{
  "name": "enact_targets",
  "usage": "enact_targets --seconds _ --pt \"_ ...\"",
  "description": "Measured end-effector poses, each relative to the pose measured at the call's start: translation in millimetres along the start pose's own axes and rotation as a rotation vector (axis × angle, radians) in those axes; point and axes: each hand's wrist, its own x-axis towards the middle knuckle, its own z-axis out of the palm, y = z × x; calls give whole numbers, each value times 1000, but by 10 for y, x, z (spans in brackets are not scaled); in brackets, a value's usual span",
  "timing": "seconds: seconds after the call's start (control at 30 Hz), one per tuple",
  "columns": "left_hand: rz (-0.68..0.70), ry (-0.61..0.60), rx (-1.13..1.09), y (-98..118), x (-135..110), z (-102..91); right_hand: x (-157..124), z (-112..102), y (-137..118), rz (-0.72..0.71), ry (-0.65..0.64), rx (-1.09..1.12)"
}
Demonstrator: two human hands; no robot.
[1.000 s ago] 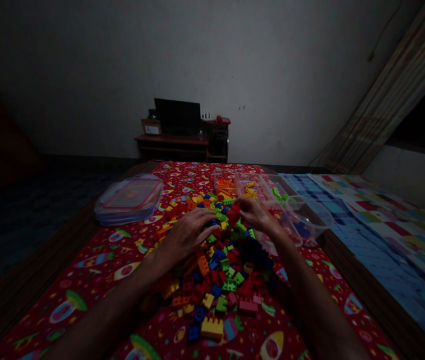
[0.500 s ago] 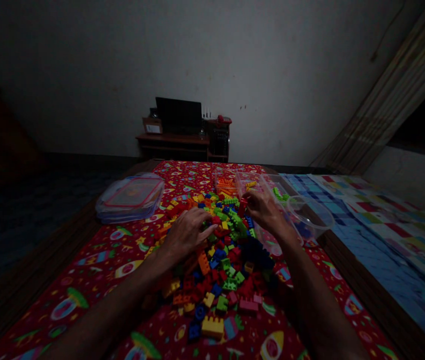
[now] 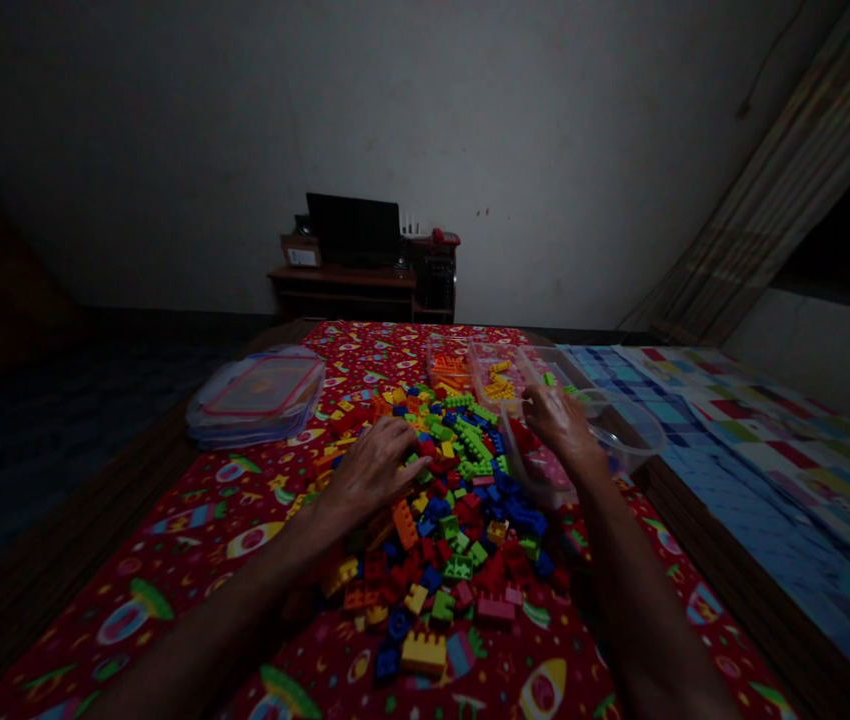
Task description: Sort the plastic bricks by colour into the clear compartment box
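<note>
A heap of small plastic building bricks in red, blue, green, yellow and orange lies on a red patterned cloth. My left hand rests palm down on the heap's left side, fingers stretched over the bricks. My right hand hovers over a clear container with red bricks in it, fingers loosely spread, nothing seen in them. More clear containers behind it hold orange, yellow and green bricks.
A stack of clear lids lies at the cloth's left edge. A round clear bowl sits right of my right hand. A checked mat lies to the right. A low desk with a monitor stands at the wall.
My right hand lifted from the heap with a red brick and moved right over the container of red bricks, where its fingers opened. My left hand stayed on the heap.
</note>
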Motion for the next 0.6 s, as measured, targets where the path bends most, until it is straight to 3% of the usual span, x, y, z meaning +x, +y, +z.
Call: enact_targets --seconds 0.23,0.4,0.6 --pt "-8 -28 24 23 1 -11 -138 104 -457 -374 -153 88" --pt "-8 -32 38 11 -13 9 -203 315 -551 -391 -126 17" --pt "14 -16 57 38 -19 -7 -169 600 -476 -357 92 31"
